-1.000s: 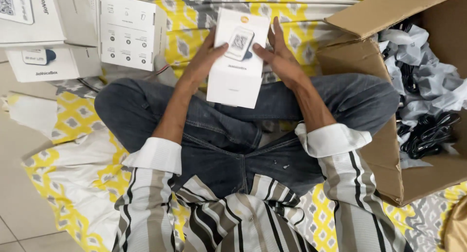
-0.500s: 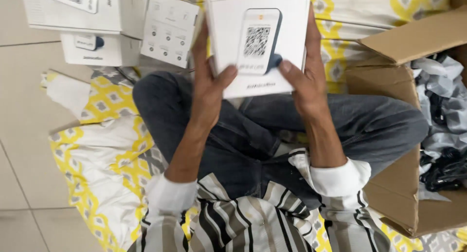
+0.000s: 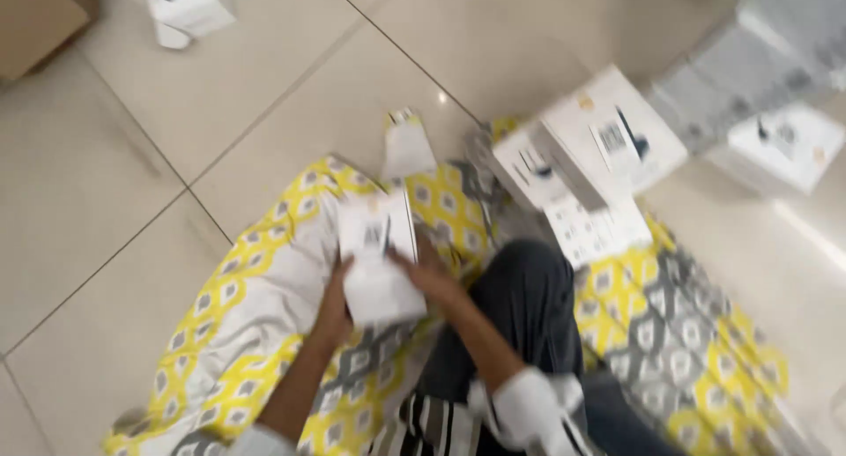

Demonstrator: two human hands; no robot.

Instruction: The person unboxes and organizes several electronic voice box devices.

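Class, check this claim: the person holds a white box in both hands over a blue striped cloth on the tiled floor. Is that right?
Not quite. In the head view both hands, left hand and right hand, hold the white box, but the cloth is yellow, grey and white patterned, not blue striped.

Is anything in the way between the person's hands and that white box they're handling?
Nothing visible. The left hand and right hand are already on the white box, one on each side, holding it over the yellow patterned cloth. The picture is blurred.
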